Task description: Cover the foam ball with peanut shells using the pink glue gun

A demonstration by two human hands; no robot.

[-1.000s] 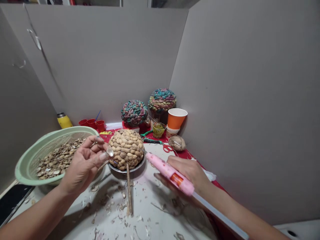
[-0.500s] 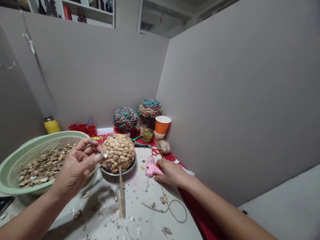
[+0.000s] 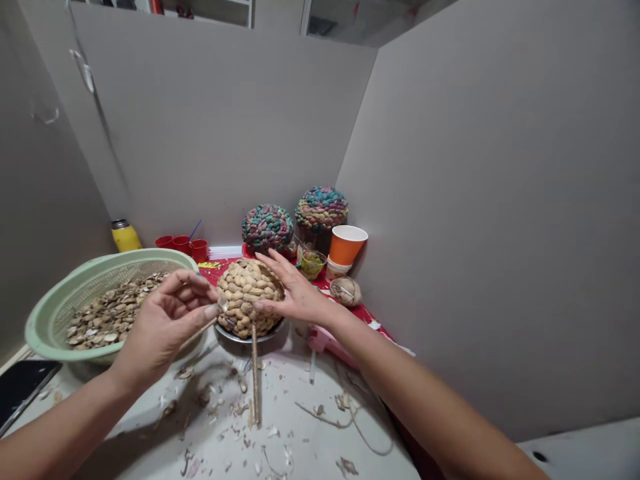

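Observation:
A ball covered in peanut shells (image 3: 246,288) sits on a metal bowl (image 3: 250,335), with a wooden stick (image 3: 255,373) running down from it toward me. My left hand (image 3: 167,320) pinches a small shell piece (image 3: 221,306) right beside the ball's left side. With its fingers spread, my right hand (image 3: 295,293) lies flat against the ball's right side. The pink glue gun (image 3: 323,341) lies on the table under my right forearm, mostly hidden.
A green colander (image 3: 60,313) of shells stands at left. At the back are two painted shell balls (image 3: 269,227), an orange paper cup (image 3: 347,245), red cups (image 3: 183,245), a yellow bottle (image 3: 125,235) and a twine ball (image 3: 345,291). Shell scraps litter the white table (image 3: 280,427). Grey panels enclose the space.
My right hand put the glue gun down on the table, then moved up to the shell ball with fingers spread. My left hand brought the shell piece closer to the ball.

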